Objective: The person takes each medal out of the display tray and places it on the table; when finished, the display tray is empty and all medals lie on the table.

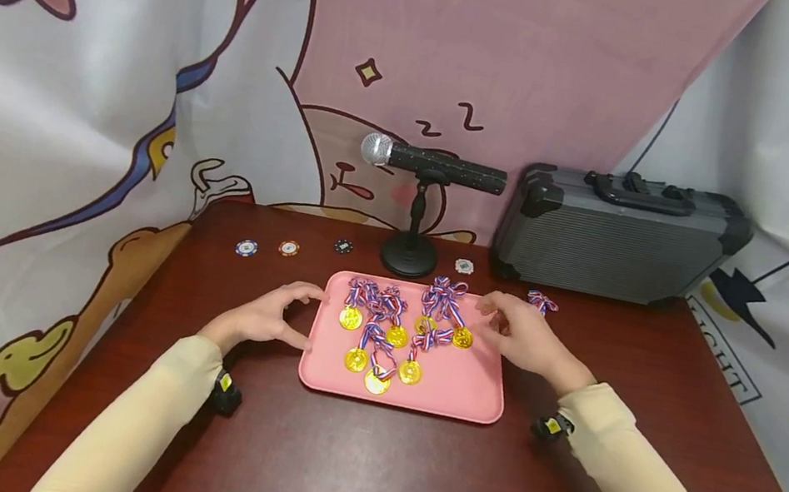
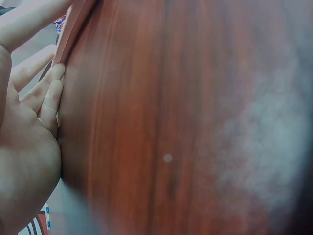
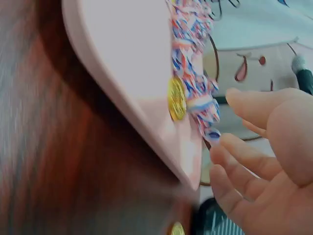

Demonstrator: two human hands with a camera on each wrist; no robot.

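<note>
Your left hand [image 1: 268, 319] rests at the left edge of the pink tray [image 1: 465, 390], mid-frame on the worktop [image 1: 363, 469], fingers loosely spread, holding nothing; your right hand [image 1: 526, 336] hovers at the tray's upper right corner, grip relaxed and spread, near the medals [image 1: 398, 330]. Risk, as I judge it: ribbons are tangled, so lifting one medal could drag others off; nudging the tray could slide it. Behind it the microphone stand [image 1: 409, 256] crowds things, with poker chips [image 1: 265, 247], a loose ribbon [image 1: 542, 301] and the case [image 1: 615, 239].
</note>
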